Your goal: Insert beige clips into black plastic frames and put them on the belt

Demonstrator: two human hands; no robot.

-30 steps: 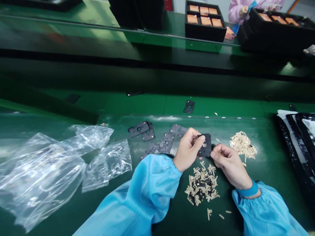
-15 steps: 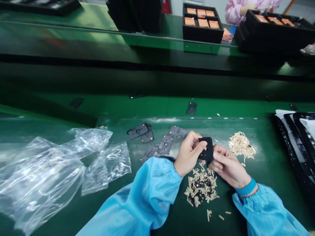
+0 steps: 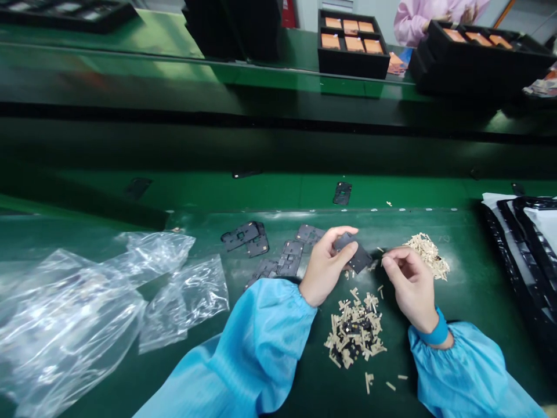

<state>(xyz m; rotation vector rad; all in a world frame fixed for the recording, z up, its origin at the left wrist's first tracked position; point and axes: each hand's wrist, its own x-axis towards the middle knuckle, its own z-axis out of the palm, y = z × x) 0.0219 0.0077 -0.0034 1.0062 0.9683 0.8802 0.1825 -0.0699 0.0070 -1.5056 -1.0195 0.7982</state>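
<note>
My left hand (image 3: 327,262) grips a thin black plastic plate (image 3: 355,255) between thumb and fingers, tilted above the bench. Just right of it, my right hand (image 3: 409,280) has thumb and forefinger pinched together; whatever sits between the tips is too small to make out. Below the hands lies a pile of beige strips (image 3: 355,330) mixed with small black pieces. A second pile of beige scraps (image 3: 429,254) rests behind my right hand. Left of my left hand, several black plates with cut-outs (image 3: 290,258) lie flat, some overlapping.
Clear plastic bags (image 3: 73,319) cover the left of the green bench (image 3: 278,386). Black-and-white packaging (image 3: 517,255) stands at the right edge. Another black plate (image 3: 342,193) lies on the green strip beyond. Black trays with orange items (image 3: 353,65) stand at the back, near a person in a pink sleeve (image 3: 409,23).
My right hand has come off the black plate and moved right, now pinched. The plate has turned and tilted in my left hand. The view has shifted slightly.
</note>
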